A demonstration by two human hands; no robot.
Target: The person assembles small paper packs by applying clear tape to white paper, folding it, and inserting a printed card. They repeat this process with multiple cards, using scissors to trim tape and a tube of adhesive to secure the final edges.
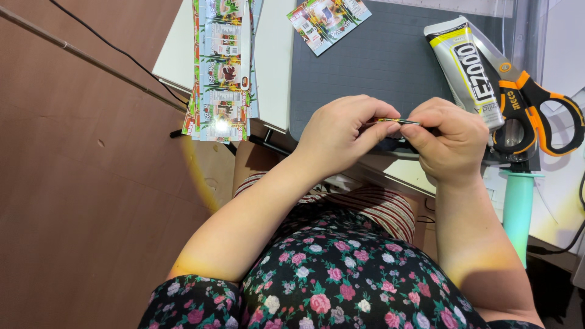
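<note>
My left hand and my right hand meet over the near edge of a dark grey cutting mat. Together they pinch a thin, narrow printed strip seen edge-on, the left fingertips on its left end and the right fingertips on its right end. Both hands have their fingers curled closed around it. A grey glue tube with a yellow band lies just beyond my right hand.
Orange-and-black scissors lie right of the tube. A stack of glossy printed strips hangs over the white table's left edge, and a small printed card rests on the mat. A green handle sticks down at right. Brown floor lies left.
</note>
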